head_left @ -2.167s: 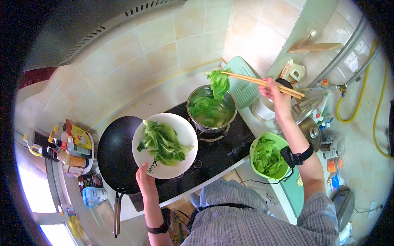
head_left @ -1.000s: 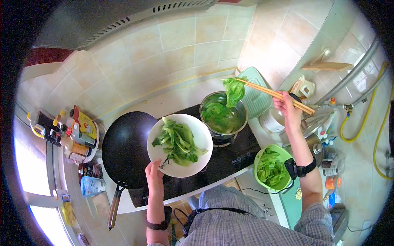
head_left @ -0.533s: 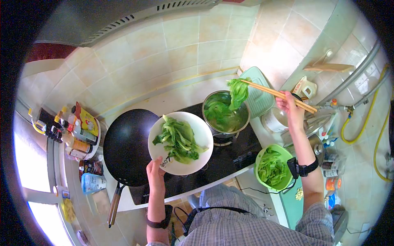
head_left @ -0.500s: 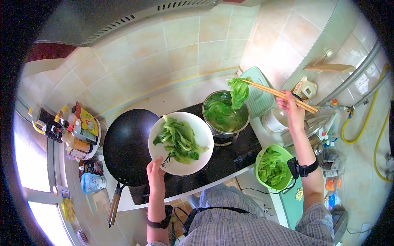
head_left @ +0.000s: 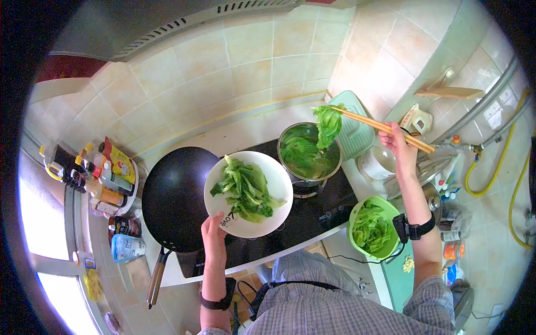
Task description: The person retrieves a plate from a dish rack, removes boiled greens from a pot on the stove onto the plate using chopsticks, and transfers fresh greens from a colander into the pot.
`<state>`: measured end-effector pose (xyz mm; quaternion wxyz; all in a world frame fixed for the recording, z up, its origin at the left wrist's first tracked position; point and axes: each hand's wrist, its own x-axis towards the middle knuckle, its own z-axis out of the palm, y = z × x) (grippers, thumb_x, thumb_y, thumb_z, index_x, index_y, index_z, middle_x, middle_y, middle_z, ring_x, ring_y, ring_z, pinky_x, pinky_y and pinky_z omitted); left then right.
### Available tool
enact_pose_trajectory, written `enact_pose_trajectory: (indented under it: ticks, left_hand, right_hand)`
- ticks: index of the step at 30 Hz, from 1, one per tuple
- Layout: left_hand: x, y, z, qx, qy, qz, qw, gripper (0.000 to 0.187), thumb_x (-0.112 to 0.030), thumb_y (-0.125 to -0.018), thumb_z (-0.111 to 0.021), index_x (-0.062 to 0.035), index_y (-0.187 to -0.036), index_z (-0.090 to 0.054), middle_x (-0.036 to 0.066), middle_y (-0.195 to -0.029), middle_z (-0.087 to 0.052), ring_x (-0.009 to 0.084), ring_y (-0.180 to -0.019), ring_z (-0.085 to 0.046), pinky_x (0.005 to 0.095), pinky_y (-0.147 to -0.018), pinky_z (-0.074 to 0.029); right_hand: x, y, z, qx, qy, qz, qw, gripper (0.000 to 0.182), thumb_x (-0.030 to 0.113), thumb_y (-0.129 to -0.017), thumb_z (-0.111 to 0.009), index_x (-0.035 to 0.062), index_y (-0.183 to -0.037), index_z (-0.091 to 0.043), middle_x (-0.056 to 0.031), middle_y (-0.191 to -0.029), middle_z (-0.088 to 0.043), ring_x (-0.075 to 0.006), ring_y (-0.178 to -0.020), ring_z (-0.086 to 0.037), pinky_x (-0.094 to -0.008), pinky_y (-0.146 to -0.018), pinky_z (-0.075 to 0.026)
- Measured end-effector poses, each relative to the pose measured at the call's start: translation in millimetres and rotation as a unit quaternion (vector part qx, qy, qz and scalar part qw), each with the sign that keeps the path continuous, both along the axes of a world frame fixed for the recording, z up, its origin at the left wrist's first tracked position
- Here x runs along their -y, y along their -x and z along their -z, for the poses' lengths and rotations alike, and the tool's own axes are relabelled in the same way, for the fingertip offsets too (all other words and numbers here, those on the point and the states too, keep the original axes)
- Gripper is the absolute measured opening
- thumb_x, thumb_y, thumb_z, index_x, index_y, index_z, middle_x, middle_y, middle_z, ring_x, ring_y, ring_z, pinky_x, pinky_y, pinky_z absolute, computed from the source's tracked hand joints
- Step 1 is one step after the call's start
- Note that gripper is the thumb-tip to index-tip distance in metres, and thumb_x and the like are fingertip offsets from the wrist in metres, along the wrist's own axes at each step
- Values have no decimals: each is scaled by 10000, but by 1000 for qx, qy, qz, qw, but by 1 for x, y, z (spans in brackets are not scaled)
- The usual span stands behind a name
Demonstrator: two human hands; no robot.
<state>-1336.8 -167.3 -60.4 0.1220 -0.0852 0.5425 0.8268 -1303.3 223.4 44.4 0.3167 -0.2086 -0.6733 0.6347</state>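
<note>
My left hand (head_left: 214, 234) grips the near rim of a white plate (head_left: 276, 187) that carries a heap of wilted leafy greens (head_left: 245, 190). Between the wok and the pot, the plate is held over the black cooktop. In my right hand (head_left: 397, 144) is a pair of wooden chopsticks (head_left: 368, 121), pointing left. Their tips pinch a clump of lettuce (head_left: 328, 125), which hangs over the right side of a steel pot (head_left: 283, 167). More green leaves (head_left: 301, 156) lie in the pot's liquid.
A black wok (head_left: 173, 201) sits left on the cooktop (head_left: 257, 257). At the right stand a green basin (head_left: 353, 237) of raw lettuce, a white container (head_left: 375, 164) and a pale green lid (head_left: 360, 134). Sauce bottles (head_left: 111, 178) line the left; chopped garlic (head_left: 408, 263) lies on a green board.
Hardly anything differs. The whole scene has shifted very slightly to the right in view, while the plate and the lettuce in the chopsticks keep their places over the stove.
</note>
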Motion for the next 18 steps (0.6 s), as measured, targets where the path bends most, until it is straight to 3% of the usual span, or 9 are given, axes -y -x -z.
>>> enact_pose_trajectory:
  ticks: [18]
  left_hand:
    - [-1, 0, 0, 0, 1, 2, 1000, 239, -194, -794, -500, 18, -896, -546, 65, -846, -587, 131, -773, -560, 266, -703, -426]
  right_hand:
    - [-2, 0, 3, -8, 3, -1, 1000, 303, 246, -828, -495, -27, -940, -564, -96, -759, -601, -106, -634, -548, -214, -601, -454]
